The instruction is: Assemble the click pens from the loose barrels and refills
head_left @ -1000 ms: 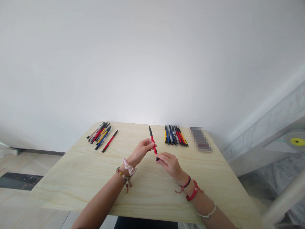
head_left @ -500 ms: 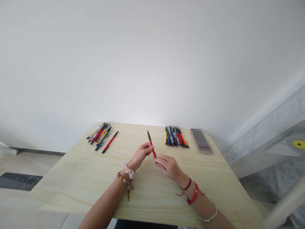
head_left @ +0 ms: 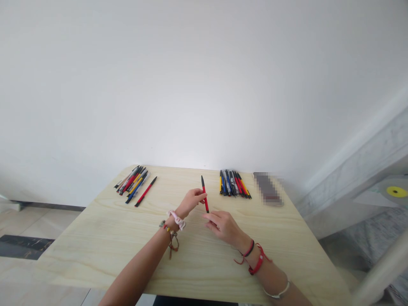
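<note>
A red pen (head_left: 205, 198) with a black tip stands nearly upright above the middle of the table. My left hand (head_left: 190, 203) pinches its barrel between thumb and fingers, palm side turned toward the pen. At the pen's lower end are the bent fingers of my right hand (head_left: 225, 226), closed about that end and covering it. Another red pen (head_left: 145, 192) lies alone to the left, beside a loose pile of pens (head_left: 132, 182). Right of my hands, a second group of pens (head_left: 234, 183) lies side by side in several colours.
The pale wooden table (head_left: 121, 250) meets a white wall (head_left: 204, 85) at its back edge. A blurred-out dark flat object (head_left: 268, 189) lies at the back right. Beyond the table's right side is a disc shape with a yellow centre (head_left: 396, 191).
The red pen has turned more upright and its tip has shifted slightly right. My right fingers have loosened a little at its lower end. The view has shifted slightly.
</note>
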Demonstrator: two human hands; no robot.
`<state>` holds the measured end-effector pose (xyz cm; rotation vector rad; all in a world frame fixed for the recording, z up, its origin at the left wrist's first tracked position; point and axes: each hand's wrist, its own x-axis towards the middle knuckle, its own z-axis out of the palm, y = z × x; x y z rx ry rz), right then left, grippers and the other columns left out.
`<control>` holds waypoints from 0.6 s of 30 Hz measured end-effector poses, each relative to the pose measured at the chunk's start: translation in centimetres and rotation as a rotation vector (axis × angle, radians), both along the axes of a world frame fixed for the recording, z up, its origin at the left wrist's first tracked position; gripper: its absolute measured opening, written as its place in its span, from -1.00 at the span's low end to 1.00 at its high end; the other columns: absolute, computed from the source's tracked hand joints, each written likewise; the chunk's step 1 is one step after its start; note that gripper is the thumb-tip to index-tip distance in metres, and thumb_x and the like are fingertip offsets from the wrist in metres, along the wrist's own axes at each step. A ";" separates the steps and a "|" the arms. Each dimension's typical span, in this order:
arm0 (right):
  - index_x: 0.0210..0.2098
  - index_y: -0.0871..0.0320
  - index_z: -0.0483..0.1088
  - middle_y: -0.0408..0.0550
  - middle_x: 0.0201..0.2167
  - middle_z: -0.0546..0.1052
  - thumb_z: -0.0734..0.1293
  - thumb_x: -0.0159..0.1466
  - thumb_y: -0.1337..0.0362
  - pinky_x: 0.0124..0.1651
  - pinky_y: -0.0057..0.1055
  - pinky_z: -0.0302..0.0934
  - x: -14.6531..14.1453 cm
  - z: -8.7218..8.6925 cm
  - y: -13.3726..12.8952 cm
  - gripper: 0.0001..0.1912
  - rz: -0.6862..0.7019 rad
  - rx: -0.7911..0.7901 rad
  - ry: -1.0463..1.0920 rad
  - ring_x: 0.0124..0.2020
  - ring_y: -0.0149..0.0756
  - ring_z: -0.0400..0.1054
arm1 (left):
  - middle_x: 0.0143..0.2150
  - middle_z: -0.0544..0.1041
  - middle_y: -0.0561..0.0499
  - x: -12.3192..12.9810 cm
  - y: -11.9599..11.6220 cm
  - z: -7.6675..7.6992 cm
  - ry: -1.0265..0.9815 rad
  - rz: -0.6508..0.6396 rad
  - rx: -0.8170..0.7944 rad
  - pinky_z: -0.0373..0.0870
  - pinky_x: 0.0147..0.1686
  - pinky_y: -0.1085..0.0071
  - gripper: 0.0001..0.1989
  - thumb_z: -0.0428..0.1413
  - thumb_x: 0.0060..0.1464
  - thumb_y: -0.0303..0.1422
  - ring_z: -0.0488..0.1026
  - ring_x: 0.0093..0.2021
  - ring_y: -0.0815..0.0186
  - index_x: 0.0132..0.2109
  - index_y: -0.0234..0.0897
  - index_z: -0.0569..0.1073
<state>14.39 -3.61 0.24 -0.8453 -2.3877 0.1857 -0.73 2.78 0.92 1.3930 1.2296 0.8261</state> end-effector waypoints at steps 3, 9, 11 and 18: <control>-0.28 0.18 0.33 -0.08 -0.52 0.44 0.15 0.20 0.31 -0.47 -0.48 0.14 -0.1 -0.3 0.0 -0.83 -0.009 0.017 -0.026 -0.53 -0.39 0.28 | -0.45 0.49 -0.04 1.3 2.3 0.2 0.247 -0.028 0.046 0.24 -0.50 0.49 -0.77 0.05 -0.10 -0.35 0.43 -0.50 0.37 -0.25 -0.38 0.33; -0.36 0.18 0.35 -0.11 -0.54 0.43 0.14 0.19 0.35 -0.49 -0.50 0.11 0.0 -0.7 0.2 -0.84 -0.029 0.036 -0.081 -0.54 -0.40 0.27 | -0.37 0.51 -0.14 5.3 6.2 0.5 0.520 -0.033 0.164 0.25 -0.37 0.42 -0.69 0.09 -0.17 -0.42 0.43 -0.35 0.25 -0.18 -0.40 0.33; -0.37 0.18 0.34 -0.11 -0.54 0.43 0.14 0.19 0.37 -0.48 -0.51 0.12 0.0 -0.8 0.3 -0.85 -0.024 0.039 -0.111 -0.53 -0.41 0.28 | -0.35 0.50 -0.18 6.2 7.1 0.4 0.571 -0.043 0.184 0.24 -0.35 0.40 -0.73 0.09 -0.18 -0.43 0.42 -0.31 0.19 -0.23 -0.40 0.36; -0.39 0.17 0.32 -0.14 -0.57 0.40 0.14 0.18 0.38 -0.51 -0.51 0.08 0.0 -1.1 0.6 -0.87 -0.033 0.049 -0.187 -0.55 -0.42 0.26 | -0.31 0.50 -0.18 7.7 8.6 -0.1 0.669 -0.064 0.213 0.22 -0.34 0.44 -0.81 0.05 -0.10 -0.39 0.42 -0.29 0.21 -0.27 -0.36 0.41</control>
